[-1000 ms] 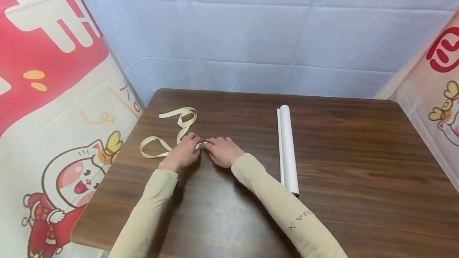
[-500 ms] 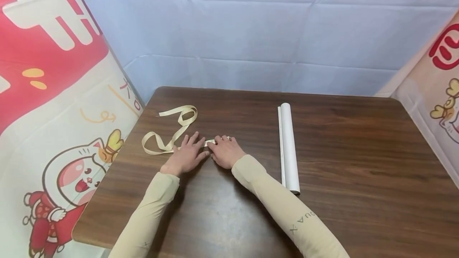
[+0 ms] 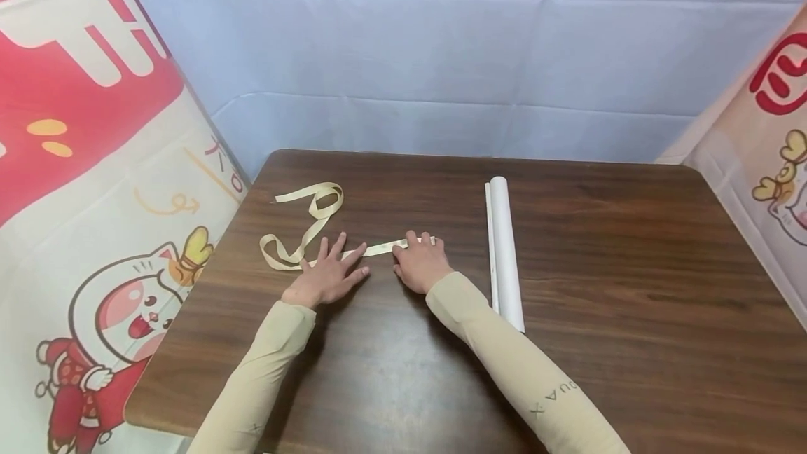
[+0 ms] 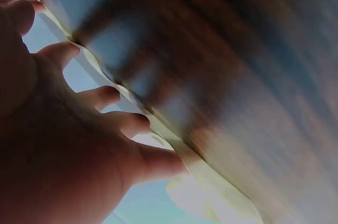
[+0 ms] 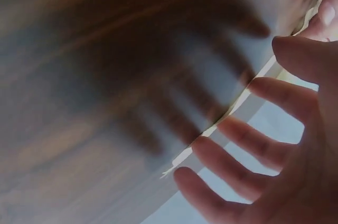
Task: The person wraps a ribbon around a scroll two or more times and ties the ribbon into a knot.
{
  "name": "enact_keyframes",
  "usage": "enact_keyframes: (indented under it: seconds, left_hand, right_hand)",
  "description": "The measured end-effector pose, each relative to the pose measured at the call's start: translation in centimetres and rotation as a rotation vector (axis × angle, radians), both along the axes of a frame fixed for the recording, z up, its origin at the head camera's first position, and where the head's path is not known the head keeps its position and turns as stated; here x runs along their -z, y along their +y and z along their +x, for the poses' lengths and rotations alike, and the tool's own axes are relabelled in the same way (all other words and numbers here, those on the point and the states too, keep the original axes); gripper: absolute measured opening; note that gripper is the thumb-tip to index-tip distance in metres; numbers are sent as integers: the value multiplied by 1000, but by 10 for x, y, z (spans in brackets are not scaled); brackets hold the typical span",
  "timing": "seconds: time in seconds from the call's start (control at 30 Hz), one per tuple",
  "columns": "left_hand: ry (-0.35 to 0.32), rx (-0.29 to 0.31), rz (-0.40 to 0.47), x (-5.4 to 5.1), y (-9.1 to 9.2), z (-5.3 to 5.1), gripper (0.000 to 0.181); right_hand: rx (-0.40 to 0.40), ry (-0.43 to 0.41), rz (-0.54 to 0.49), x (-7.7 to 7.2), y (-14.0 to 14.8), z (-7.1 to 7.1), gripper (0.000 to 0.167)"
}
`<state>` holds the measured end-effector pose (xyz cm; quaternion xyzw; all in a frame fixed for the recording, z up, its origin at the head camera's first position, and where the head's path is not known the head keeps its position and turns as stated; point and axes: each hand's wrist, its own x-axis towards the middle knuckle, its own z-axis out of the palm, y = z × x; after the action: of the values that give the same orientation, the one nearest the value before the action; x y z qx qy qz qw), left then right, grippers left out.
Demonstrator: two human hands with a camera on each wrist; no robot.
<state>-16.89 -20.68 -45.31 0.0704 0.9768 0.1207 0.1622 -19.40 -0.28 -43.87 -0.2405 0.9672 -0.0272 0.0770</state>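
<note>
A long cream ribbon [image 3: 381, 249] lies on the wooden table, straight between the hands and looped beyond the left one. My left hand [image 3: 328, 275] rests across it with fingers spread, and in the left wrist view the fingertips touch the ribbon [image 4: 211, 182]. My right hand [image 3: 424, 265] lies over the ribbon's right end, its fingers slightly bent and pressing down. In the right wrist view the fingertips of my right hand [image 5: 264, 145] line up along the ribbon [image 5: 211, 130], a frayed end showing past them.
A white roll [image 3: 506, 251] with a thin flap along its left side lies on the table to the right of my right hand. The brown table [image 3: 630, 286] meets a pale blue cloth backdrop [image 3: 429, 54] behind; printed cloths hang at both sides.
My right hand has slid right along the ribbon, exposing a straight stretch between the hands. My left hand's fingers have spread out flat. The left loop of ribbon has shrunk and shifted a little right.
</note>
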Motion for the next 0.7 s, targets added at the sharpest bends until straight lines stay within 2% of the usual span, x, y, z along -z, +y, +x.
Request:
enact_keyframes:
  seconds: [0.23, 0.47, 0.7]
  left_hand:
    - [-30, 13, -27, 1, 3, -1, 61]
    - [4, 87, -56, 2, 5, -1, 56]
    - [25, 135, -58, 4, 9, 1, 58]
  right_hand:
    - [55, -38, -16, -5, 18, -2, 34]
    - [122, -82, -28, -8, 33, -8, 36]
    - [129, -107, 14, -7, 43, -11, 40]
